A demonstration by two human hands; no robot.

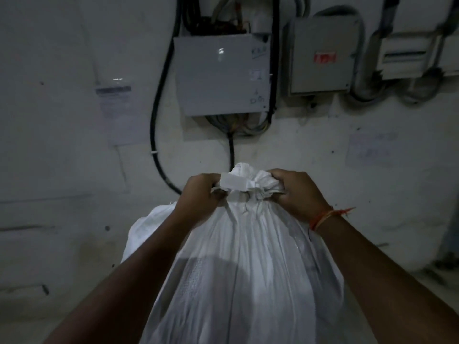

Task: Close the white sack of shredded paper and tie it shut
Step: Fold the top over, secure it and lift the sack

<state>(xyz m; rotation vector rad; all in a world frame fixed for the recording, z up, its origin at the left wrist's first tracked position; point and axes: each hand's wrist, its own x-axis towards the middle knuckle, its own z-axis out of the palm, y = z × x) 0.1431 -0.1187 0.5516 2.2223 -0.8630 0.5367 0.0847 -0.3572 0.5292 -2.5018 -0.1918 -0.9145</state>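
Note:
A full white woven sack [246, 264] stands upright between my forearms, its fabric gathered into folds toward the top. The bunched mouth of the sack [244, 181] sticks up in a knot-like bundle. My left hand [201, 192] grips the left side of that bundle, with a flat white end poking out past its fingers. My right hand [295, 192] grips the right side, fingers curled around crumpled fabric. An orange thread band circles my right wrist. No shredded paper is visible; the contents are hidden inside.
A white wall stands close behind the sack. On it hang a grey electrical box [221, 75], a second box with a red label [324, 55] and a breaker panel [407, 55]. Black cables [159, 100] loop down beside the first box. A taped paper notice [116, 108] is at left.

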